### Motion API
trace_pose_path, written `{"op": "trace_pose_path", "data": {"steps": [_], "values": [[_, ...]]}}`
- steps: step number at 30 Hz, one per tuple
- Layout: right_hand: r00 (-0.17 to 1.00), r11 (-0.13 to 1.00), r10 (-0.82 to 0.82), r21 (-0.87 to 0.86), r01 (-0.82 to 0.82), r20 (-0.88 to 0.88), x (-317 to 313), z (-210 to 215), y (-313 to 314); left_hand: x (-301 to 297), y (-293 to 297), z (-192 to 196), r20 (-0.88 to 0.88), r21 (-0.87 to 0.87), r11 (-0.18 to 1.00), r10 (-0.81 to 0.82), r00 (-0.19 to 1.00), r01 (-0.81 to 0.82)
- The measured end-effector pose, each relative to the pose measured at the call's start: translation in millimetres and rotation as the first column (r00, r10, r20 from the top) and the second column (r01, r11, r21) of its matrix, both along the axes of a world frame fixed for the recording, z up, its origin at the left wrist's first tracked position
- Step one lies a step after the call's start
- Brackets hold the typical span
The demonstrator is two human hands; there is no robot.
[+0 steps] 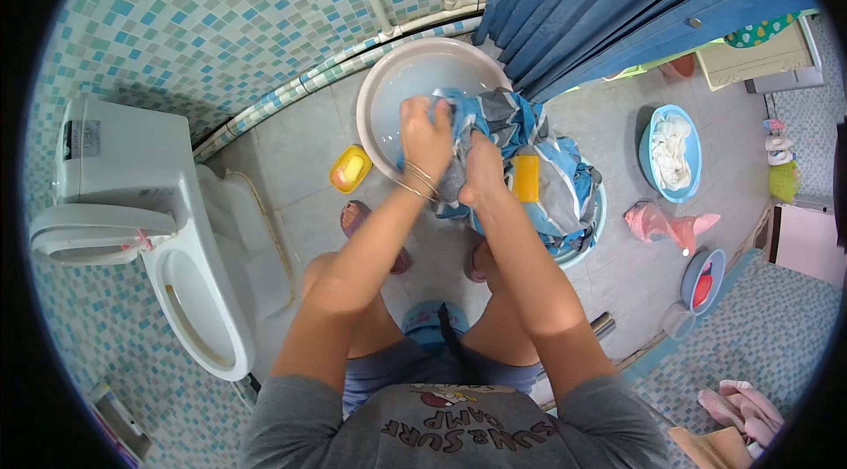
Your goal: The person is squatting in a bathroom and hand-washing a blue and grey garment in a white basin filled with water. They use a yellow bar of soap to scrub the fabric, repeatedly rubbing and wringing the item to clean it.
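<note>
A large blue, grey and white patterned cloth point(556, 182) stretches from a wide pale basin point(363, 116) of cloudy water to a light blue tub point(602, 220) on the right. My left hand point(426, 138) is closed on a bunch of it over the basin's near rim. Close beside it, my right hand point(483, 171) also grips the cloth, fingers partly hidden in the folds. On the cloth, right of my right hand, is a flat yellow rectangle point(527, 180); I cannot tell what it is. Left of the basin, a yellow dish point(337, 180) holds a pale yellow soap bar point(351, 170).
A white toilet point(194, 310) with its seat raised stands left. Blue curtain point(600, 19) hangs beyond the basin. Farther right are a blue tub point(648, 160) with white cloth, a pink plastic bag point(662, 224) and a small basin point(719, 270) with something red.
</note>
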State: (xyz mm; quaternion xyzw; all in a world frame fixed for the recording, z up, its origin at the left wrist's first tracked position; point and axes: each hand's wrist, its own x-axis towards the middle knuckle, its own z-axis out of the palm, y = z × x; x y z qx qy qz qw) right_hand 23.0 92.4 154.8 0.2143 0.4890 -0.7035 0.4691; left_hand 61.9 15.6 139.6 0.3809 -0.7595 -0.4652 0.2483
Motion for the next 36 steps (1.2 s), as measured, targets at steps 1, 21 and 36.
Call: {"op": "trace_pose_path", "data": {"steps": [1, 21, 36], "values": [[0.995, 0.995, -0.098, -0.031, 0.099, 0.021, 5.4, 22.9, -4.5, 3.5, -9.4, -7.4, -0.041, 0.119, 0.992, 0.036, 0.998, -0.031], [0.986, 0.92, -0.121, -0.386, 0.067, -0.117, -13.1, -45.0, 29.0, 22.8, 45.8, 38.6, -0.092, -0.242, 0.933, -0.296, 0.951, 0.267], [1.0, 0.994, -0.004, -0.111, 0.005, 0.013, -17.7, 38.4, 39.8, 29.8, 8.4, 25.9, -0.169, 0.091, 0.98, -0.161, 0.972, 0.178]]}}
